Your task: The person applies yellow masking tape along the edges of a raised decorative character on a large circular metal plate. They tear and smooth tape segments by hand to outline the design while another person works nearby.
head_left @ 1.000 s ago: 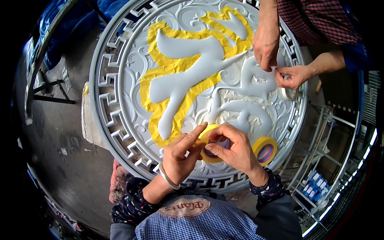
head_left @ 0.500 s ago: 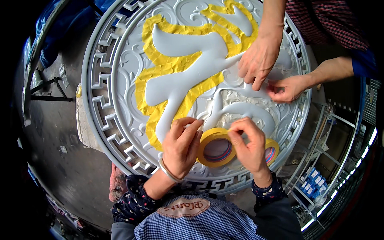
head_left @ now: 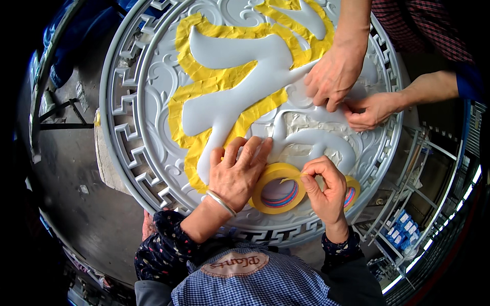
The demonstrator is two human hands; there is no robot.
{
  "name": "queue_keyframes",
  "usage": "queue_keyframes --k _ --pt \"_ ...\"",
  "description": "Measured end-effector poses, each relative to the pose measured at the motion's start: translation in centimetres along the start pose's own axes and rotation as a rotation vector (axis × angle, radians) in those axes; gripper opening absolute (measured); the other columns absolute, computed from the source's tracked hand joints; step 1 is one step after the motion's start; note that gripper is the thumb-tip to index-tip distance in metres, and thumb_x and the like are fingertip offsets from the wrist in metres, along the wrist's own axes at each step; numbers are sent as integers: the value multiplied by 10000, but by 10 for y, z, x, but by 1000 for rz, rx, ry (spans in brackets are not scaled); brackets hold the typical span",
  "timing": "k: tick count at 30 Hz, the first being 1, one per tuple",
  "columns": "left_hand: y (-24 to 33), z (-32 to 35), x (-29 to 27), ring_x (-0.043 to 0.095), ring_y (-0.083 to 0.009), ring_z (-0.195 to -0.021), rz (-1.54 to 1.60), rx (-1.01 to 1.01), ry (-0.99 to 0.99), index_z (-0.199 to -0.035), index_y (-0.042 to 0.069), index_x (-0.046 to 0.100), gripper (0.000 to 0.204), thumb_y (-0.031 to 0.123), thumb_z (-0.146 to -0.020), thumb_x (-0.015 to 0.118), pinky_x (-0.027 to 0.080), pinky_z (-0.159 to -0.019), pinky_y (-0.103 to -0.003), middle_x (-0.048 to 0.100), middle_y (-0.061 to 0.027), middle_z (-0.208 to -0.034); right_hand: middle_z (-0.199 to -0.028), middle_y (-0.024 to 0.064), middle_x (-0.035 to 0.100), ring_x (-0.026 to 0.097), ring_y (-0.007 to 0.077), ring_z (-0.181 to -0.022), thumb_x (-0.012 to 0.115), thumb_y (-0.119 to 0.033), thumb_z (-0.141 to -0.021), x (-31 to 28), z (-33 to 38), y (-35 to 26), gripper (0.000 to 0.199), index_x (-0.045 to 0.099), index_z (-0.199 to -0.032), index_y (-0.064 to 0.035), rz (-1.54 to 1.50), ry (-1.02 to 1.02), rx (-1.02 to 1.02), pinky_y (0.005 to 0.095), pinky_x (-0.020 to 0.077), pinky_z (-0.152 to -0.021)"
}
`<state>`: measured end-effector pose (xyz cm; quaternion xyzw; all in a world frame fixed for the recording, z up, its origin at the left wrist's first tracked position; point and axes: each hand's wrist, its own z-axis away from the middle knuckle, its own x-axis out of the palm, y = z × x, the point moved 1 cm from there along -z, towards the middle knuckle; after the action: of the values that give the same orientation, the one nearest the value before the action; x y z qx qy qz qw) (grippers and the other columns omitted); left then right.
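The round grey panel [head_left: 162,92] fills the middle, its smooth rim [head_left: 105,97] curving down the left beside the dark floor [head_left: 81,173], with a fretwork border [head_left: 126,133] of angular openings running inside it. Along the lower edge the panel reaches close to the blue checked apron [head_left: 255,285], while the bare carving at its left is the clearest room for moving; the right half is crowded by a co-worker's upper hand [head_left: 337,74] and lower hand [head_left: 374,109], both bent over it. The left hand [head_left: 240,166] lies palm down on the panel, fingers a little apart, just left of the yellow tape roll [head_left: 273,171]. The right hand [head_left: 326,186] has thumb and forefinger pinched together on a short yellow tape end [head_left: 292,177] at that roll, whose round hollow shows grey surface and a blue-and-red core. A second roll [head_left: 353,183] sits partly behind the right hand. A metal rack [head_left: 431,153] at right has blue-and-white packets [head_left: 403,232] within it. Crinkled yellow tape [head_left: 178,115] outlines a smooth raised shape [head_left: 229,97]; wrinkled cream strips [head_left: 301,124] border the curling relief nearby.
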<state>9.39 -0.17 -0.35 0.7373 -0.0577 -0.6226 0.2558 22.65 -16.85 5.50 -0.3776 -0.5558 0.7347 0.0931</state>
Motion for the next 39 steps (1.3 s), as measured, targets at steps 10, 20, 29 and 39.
queue_keyframes --k 10,20,29,39 --pt "-2 -14 5 554 -216 -1123 20 -17 -12 -1497 185 567 631 295 -896 727 416 -912 -398 549 -5 -1241 -909 96 651 605 169 -739 749 -25 -953 4 1 -4 141 613 -973 3 -6 -10 -9 282 513 -695" --pt "-2 -16 7 544 -232 -1026 57 -74 -28 -1518 203 559 620 388 -944 701 423 -877 -401 547 -23 -1176 -914 93 655 606 164 -747 750 -37 -958 8 2 -7 139 617 -972 2 -37 -3 -12 281 513 -699" --pt "0 -19 11 556 -234 -980 52 -113 0 -1524 218 569 625 362 -935 719 435 -843 -408 560 -18 -1118 -911 83 649 585 155 -757 737 -43 -972 1 -4 -1 126 618 -975 -2 -52 71 19 280 501 -723" --pt "-11 -15 -17 637 -325 -987 430 -133 111 -1509 44 543 643 34 -895 734 525 -850 -442 618 -153 -1191 -1010 79 641 552 145 -801 702 -32 -991 -13 -12 7 78 628 -992 -6 25 186 -28 267 485 -747"
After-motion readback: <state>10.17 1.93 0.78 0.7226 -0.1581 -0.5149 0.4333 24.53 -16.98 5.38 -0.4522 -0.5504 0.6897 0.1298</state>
